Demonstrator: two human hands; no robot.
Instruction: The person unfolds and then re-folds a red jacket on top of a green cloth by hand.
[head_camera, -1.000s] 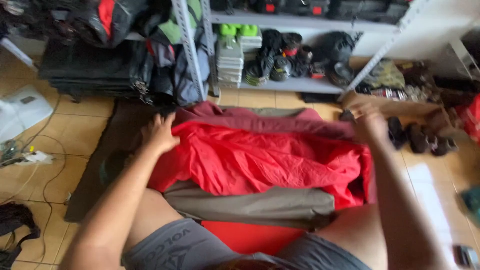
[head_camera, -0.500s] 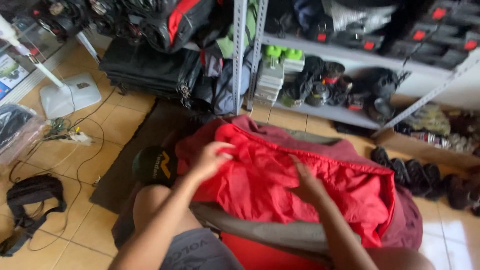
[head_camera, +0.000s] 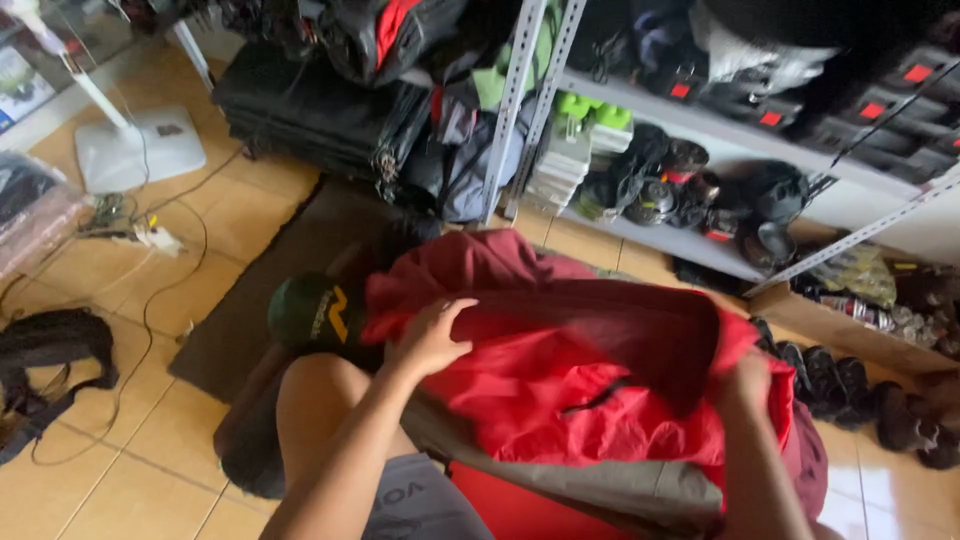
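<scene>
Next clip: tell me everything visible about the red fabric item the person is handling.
The red fabric item looks like thin, slightly shiny synthetic cloth, bright red with a darker maroon layer behind and a grey-olive panel along its near edge. It lies crumpled and partly folded over the person's lap and a brown mat. The left hand presses flat on its left part; the right hand grips its right edge.

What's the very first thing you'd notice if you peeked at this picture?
The big red fabric bundle in the middle, spread over the person's lap. The left hand presses flat on its near-left part and the right hand grips its right edge. Behind it stands a metal shelf crammed with dark gear and green-capped containers.
</scene>
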